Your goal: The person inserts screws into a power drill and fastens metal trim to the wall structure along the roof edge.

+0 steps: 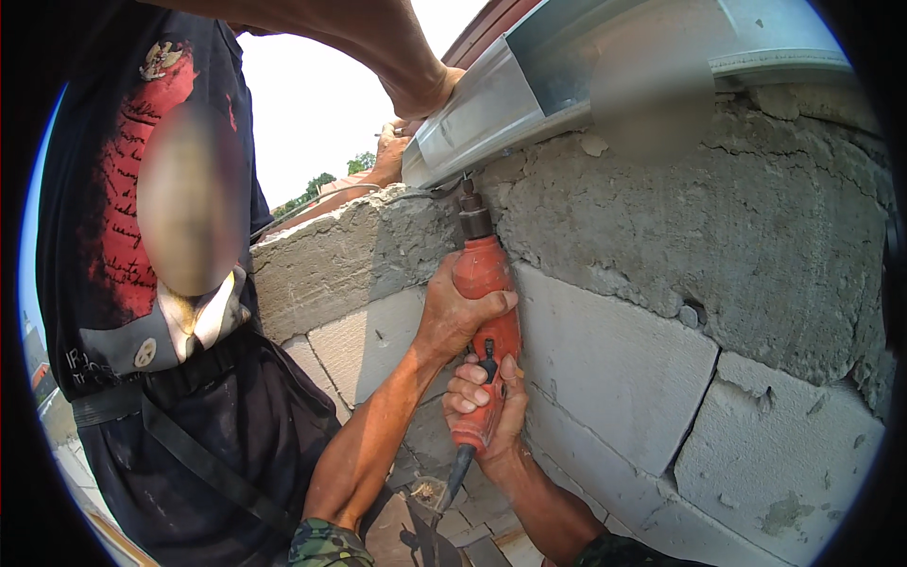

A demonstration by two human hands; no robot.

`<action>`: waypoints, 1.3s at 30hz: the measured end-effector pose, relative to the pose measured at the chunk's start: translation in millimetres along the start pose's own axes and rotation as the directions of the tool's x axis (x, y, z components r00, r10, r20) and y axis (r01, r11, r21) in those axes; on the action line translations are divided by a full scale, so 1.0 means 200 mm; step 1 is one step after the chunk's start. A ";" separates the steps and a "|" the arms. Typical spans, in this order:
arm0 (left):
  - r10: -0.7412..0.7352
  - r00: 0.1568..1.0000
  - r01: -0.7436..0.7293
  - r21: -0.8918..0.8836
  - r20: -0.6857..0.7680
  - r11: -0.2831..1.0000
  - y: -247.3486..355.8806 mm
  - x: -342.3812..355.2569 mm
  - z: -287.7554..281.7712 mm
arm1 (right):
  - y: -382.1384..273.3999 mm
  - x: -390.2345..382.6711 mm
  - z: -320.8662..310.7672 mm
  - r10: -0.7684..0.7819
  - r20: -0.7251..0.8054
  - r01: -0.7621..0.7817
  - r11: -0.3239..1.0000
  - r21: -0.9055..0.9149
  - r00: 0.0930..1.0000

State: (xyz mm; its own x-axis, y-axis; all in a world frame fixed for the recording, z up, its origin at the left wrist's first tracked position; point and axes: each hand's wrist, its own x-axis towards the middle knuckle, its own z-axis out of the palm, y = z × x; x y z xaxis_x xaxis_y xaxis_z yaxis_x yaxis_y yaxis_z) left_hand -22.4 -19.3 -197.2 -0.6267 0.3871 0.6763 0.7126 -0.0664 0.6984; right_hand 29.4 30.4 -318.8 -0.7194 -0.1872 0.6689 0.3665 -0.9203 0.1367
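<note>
A red corded power drill (487, 342) stands nearly upright in front of me, its chuck at the top. Around the drill's upper body my left hand (453, 310) is closed, the thumb lying across the housing. Lower down, my right hand (501, 408) grips the handle, with the black cord coming out below it. The drill's bit points up at the underside of a shiny metal channel (477, 111) on top of the wall; whether the tip touches the metal I cannot tell. A co-worker's hand (389, 149) is at the channel's left end.
A wall of pale blocks (614, 364) with a rough grey concrete band (680, 222) above runs along the right, meeting another wall section (326, 269) at the corner. A person in a dark printed shirt (90, 236) stands close on my left. Paving (487, 529) shows below.
</note>
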 end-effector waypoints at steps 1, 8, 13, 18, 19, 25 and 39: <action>0.005 1.000 -0.005 0.008 -0.005 1.000 0.00 0.00 0.00 | 0.00 0.00 0.00 0.001 -0.002 -0.001 1.000 0.003 1.000; -0.001 1.000 0.001 0.004 0.016 1.000 0.01 0.00 -0.01 | 0.02 0.00 0.04 -0.061 -0.085 0.057 0.997 -0.049 0.995; -0.007 1.000 0.007 0.003 0.010 1.000 0.01 -0.01 -0.02 | 0.03 -0.01 0.04 -0.058 -0.069 0.054 0.997 -0.051 0.996; -0.010 1.000 0.010 -0.012 0.005 1.000 0.01 -0.01 -0.01 | 0.03 -0.01 0.04 -0.043 -0.060 0.039 0.997 -0.063 0.997; -0.005 1.000 0.005 -0.030 -0.008 1.000 0.01 -0.01 0.00 | 0.03 -0.02 0.05 -0.045 -0.062 0.041 0.997 -0.064 0.997; -0.010 1.000 0.011 -0.034 0.006 0.999 0.00 -0.01 -0.01 | 0.03 -0.02 0.05 -0.044 -0.047 0.041 0.997 -0.062 0.998; -0.005 1.000 0.005 -0.018 -0.002 1.000 0.04 -0.02 0.00 | 0.05 -0.02 0.07 -0.070 -0.093 0.062 0.995 -0.084 0.993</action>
State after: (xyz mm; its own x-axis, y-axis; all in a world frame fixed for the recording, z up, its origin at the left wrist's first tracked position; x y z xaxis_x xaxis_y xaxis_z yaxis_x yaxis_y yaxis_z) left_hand -15.6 -21.7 -194.4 -0.6312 0.3856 0.6730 0.7035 -0.0805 0.7061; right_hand 43.2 27.3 -310.1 -0.7950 -0.1534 0.5869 0.2702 -0.9558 0.1161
